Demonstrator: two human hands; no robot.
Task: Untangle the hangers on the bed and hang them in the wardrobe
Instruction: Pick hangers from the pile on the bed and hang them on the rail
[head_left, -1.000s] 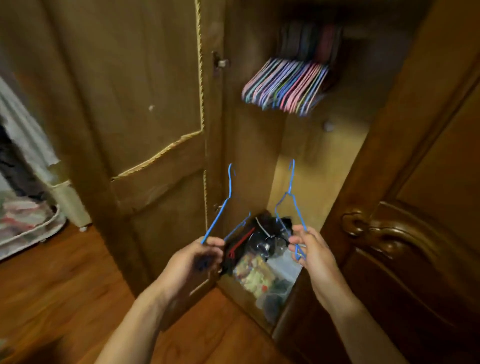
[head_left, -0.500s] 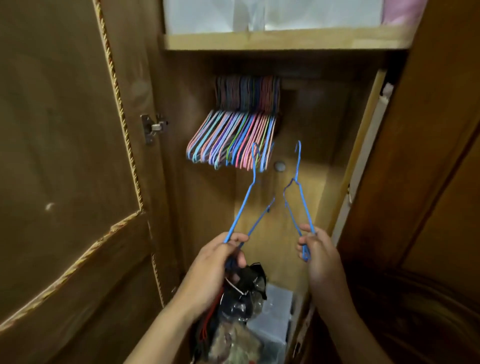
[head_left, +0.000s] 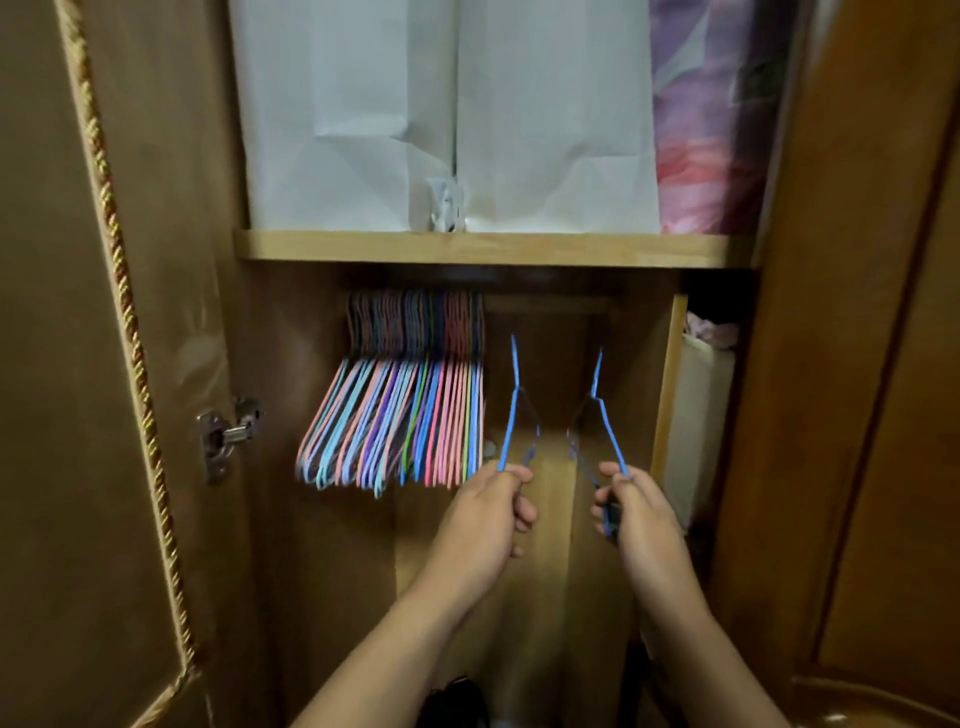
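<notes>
My left hand (head_left: 485, 512) grips the lower end of a blue wire hanger (head_left: 513, 410), its hook pointing up. My right hand (head_left: 636, 512) grips a second blue wire hanger (head_left: 602, 415), hook also up. Both hangers are held upright inside the open wardrobe, side by side and apart from each other, just right of a dense row of several coloured hangers (head_left: 400, 415) hanging under the wooden shelf (head_left: 493, 249). The rail that carries the row lies in shadow below the shelf. The hooks of my two hangers sit a little under that shadow.
The open left door (head_left: 104, 364) with a rope trim and metal hinge (head_left: 226, 434) stands at left. White bags (head_left: 447, 114) and pink-purple fabric (head_left: 711, 119) sit on the shelf. A wooden partition (head_left: 670, 384) bounds the hanging space at right; another door (head_left: 872, 364) is further right.
My view has tilted up, showing the shelf and bags above. Both hands have risen with their hangers, from the wardrobe's floor level to beside the hanging row.
</notes>
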